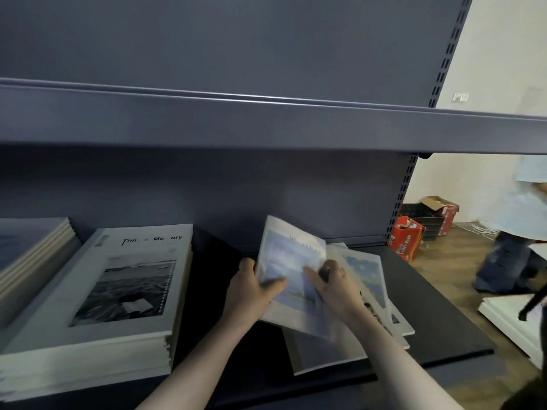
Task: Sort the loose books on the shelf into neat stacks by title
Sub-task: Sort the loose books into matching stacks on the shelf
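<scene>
— Where is the blue-cover book (291, 270)?
— Both hands grasp it, tilted, above the loose books (367, 294). The left hand (251, 287) holds its left edge; the right hand (333, 284) pinches its right side.
— And further?
— Left of this book is the neat "Time & Memory" stack (118, 294), on the same shelf (444, 315). Right of it, beyond the shelf, is a red box (405, 238).

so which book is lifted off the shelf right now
The blue-cover book, held tilted by the left hand and right hand. The grey stack and the loose books under it lie flat.
</scene>
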`<state>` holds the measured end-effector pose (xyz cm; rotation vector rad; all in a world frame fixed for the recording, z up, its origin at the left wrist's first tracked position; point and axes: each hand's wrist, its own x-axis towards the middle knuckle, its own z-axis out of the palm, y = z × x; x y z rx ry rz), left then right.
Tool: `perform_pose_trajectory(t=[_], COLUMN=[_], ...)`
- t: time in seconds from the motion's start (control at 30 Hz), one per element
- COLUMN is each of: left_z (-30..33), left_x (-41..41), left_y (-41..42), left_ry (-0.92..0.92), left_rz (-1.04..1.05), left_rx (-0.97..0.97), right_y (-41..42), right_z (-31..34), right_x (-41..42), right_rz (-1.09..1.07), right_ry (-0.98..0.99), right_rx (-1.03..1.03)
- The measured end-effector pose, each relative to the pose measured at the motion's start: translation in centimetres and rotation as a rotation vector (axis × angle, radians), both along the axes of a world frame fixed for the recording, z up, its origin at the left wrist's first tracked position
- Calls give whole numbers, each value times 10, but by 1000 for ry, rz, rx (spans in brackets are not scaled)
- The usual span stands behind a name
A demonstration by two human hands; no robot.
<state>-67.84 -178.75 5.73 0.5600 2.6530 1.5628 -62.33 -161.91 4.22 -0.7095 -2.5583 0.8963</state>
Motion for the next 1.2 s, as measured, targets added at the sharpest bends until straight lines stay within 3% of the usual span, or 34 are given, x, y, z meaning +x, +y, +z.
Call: perform_pose_trajectory(t=[0.3, 0.6, 1.2], left_z=[29, 44, 48], left_x=[-10, -25, -49], left_y=[-41, -114, -270], left_ry=[132, 173, 132], left_rz=[95, 203, 384], left_rx=[53, 2, -19], right_y=[-40, -107, -255], right_z=[25, 47, 61], right_x=[-29, -55, -115], right_rz=[52, 149, 391], right_ry=[336, 256, 178], right_rx=[-238, -132, -132])
